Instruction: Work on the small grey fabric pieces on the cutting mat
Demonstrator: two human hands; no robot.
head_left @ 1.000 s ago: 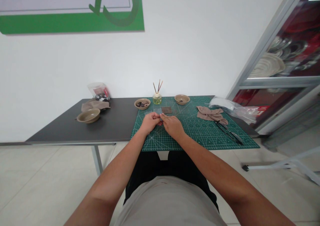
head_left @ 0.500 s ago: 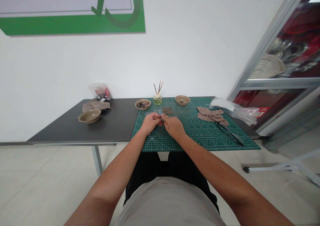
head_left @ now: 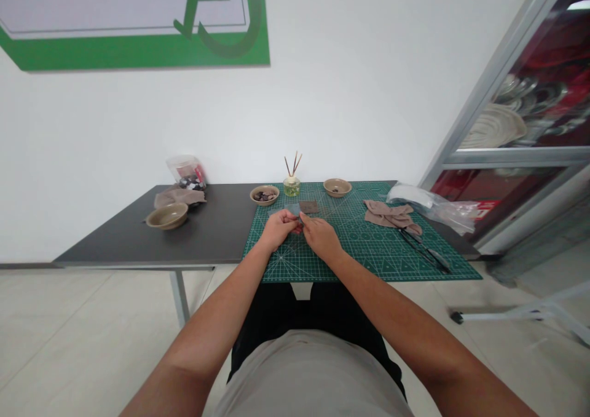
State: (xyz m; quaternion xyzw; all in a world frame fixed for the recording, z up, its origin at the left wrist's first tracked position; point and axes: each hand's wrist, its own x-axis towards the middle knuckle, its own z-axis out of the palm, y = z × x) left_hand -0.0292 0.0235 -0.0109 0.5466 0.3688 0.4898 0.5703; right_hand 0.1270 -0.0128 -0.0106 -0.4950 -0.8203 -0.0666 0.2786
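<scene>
The view has tipped slightly upward. Over the green mat (head_left: pixel 369 248), the left hand (head_left: pixel 277 230) pinches narrowly, contents unclear; right hand (head_left: pixel 321 237) meets it, grip unclear. Bluish sheet (head_left: pixel 292 207) lies towards the mat's far-left part.

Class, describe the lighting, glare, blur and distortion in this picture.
Head view: soft, fairly even light on the wall; a bright streak on the glass; the frame slants, with wide-angle stretching apparent towards the edges; detail between left hand and right hand is too small and soft to read.
</scene>
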